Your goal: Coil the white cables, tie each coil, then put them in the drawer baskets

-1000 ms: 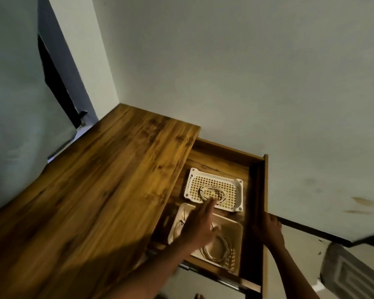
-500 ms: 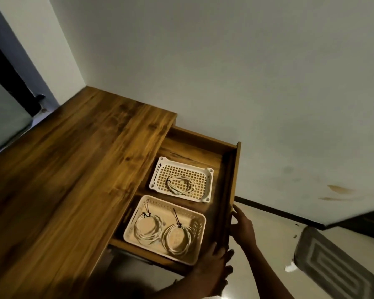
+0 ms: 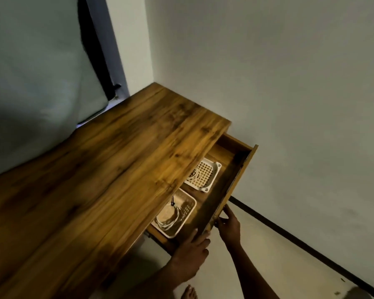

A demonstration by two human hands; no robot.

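The drawer [image 3: 229, 190] is standing partly out from under the right edge of the table top [image 3: 99, 180], which is covering its left part. Two baskets are sitting in it, one behind the other: the far basket [image 3: 205, 175] toward the wall, the near basket [image 3: 177, 214] toward the person. A coiled cable [image 3: 195, 174] is lying in the far basket, half hidden under the table top, and another coil [image 3: 167, 215] is lying in the near one. The left hand [image 3: 192, 253] is lying against the drawer's near corner, the right hand [image 3: 229, 225] is touching the drawer front just beyond it. A bare foot [image 3: 189, 293] is showing on the floor below the hands
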